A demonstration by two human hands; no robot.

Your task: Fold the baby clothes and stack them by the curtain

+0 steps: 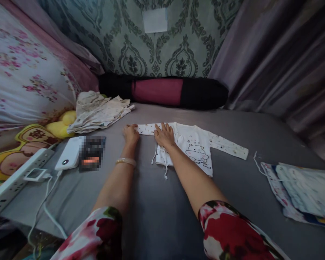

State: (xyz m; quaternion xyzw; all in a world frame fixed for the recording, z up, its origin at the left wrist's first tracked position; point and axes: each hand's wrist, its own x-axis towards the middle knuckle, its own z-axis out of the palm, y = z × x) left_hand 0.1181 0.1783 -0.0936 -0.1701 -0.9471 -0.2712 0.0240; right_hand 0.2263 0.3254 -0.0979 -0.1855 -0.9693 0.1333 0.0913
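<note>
Your own flowered sleeves come nearest the camera, framing the small white shirt that lies front up on the grey sheet, ahead of you. Your left hand is at the end of the shirt's spotted arm, its fingers curled; whether they pinch the cloth or merely press it, I cannot tell. Your right hand lies palm down where that arm meets the body, its fingers somewhat spread.

The step looks like smoothing that arm straight. To do it well, let your right hand anchor the shoulder and draw lightly outward with your left; too firm a pull could twist the body and skew the cow print. Mind the loose ties at the hem, which could get caught beneath a fold. The opposite spotted arm slants down toward its end, so it may want levelling too.

Farther out, a white power bank and a cloth heap sit to your left, a folded stack to your right.
</note>
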